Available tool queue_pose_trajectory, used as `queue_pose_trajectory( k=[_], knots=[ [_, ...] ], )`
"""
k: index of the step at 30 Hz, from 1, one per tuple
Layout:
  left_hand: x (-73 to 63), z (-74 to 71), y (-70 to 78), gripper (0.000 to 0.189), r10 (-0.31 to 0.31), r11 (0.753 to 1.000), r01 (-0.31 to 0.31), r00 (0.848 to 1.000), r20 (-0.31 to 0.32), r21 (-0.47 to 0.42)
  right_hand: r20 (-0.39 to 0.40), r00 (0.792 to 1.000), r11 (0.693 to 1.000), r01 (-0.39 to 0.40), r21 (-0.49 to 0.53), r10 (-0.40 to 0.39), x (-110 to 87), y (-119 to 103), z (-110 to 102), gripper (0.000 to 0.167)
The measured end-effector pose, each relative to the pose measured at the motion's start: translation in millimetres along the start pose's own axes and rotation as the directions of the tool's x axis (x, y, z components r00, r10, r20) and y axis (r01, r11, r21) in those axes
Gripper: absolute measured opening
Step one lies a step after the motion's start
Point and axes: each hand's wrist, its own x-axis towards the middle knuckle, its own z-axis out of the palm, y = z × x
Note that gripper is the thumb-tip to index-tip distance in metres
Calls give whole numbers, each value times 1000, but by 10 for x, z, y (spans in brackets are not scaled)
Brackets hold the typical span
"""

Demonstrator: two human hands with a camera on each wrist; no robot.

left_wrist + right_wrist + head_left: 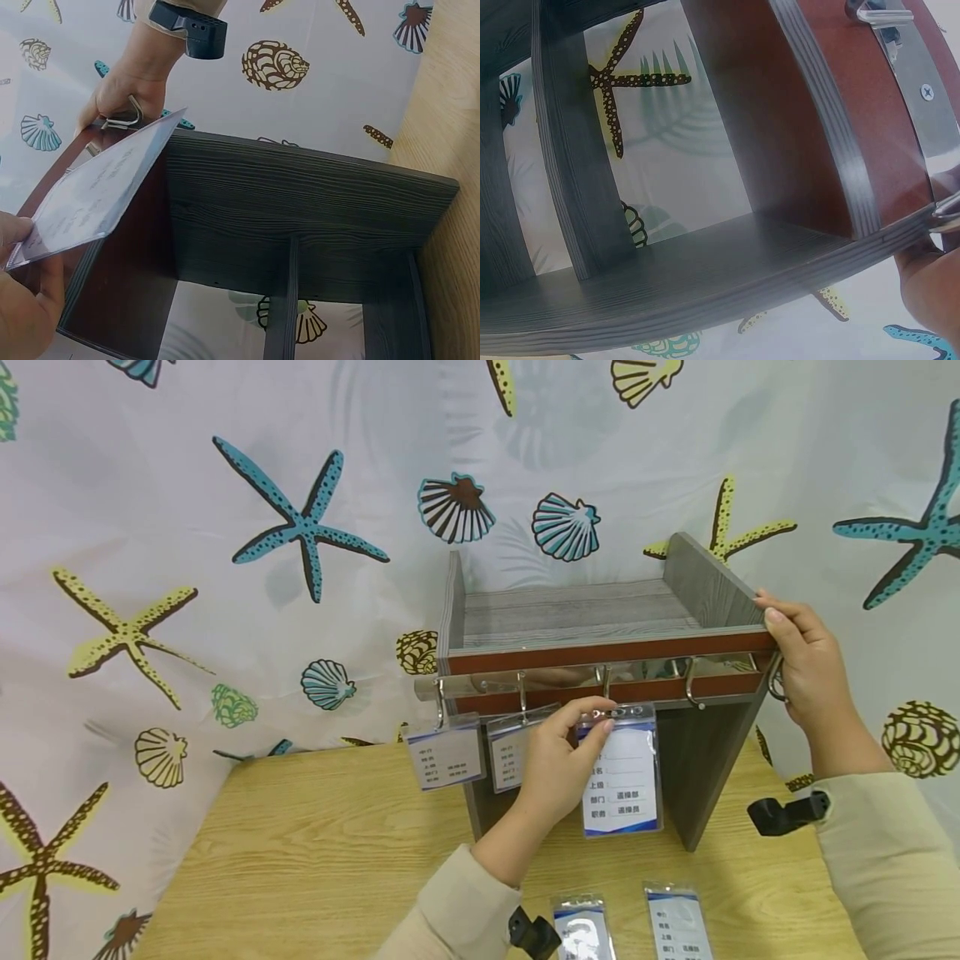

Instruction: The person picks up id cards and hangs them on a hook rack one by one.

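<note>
My left hand [562,752] pinches the top edge of a clear-sleeved name badge [621,781] between thumb and fingers, just under the middle hook [606,681] of the rack. In the left wrist view that badge [101,187] tilts, with the left thumb and fingers on its lower corner. My right hand [813,672] grips the right front corner of a grey wooden shelf [720,581], beside the end hook [777,678]. Two more badges hang from the left hooks: one badge [447,756] at the far end, another badge [507,758] partly behind my left hand.
Two badges lie on the wooden table [315,835] in front of the shelf: a left badge [583,933] with glare and a right badge [678,927]. Another hook [693,685] on the metal rail carries nothing. A patterned curtain [225,518] hangs close behind the shelf.
</note>
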Motion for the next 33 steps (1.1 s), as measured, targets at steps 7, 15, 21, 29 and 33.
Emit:
queue_pose_trajectory(
  k=[7, 15, 21, 29, 33],
  knots=[
    [14, 26, -89, 18, -24, 1000, 24, 1000, -12, -17, 3, 1000, 1000, 14, 27, -14, 5, 8, -2, 21],
    [36, 32, -168, 18, 1, 1000, 0, 1000, -14, 19, 19, 1000, 1000, 7, 4, -7, -6, 18, -25, 22],
    [49, 38, -178, 19, 52, 997, -50, 998, -42, 54, 26, 1000, 1000, 7, -10, -7, -2, 15, -30, 23],
    [66, 52, -208, 18, 48, 997, -44, 997, -58, 69, 26, 1000, 1000, 10, -15, -10, -5, 14, -26, 23],
    [70, 53, -232, 18, 73, 993, -67, 996, -58, 97, 29, 1000, 1000, 5, -2, -5, -11, 21, -31, 23]
  ],
)
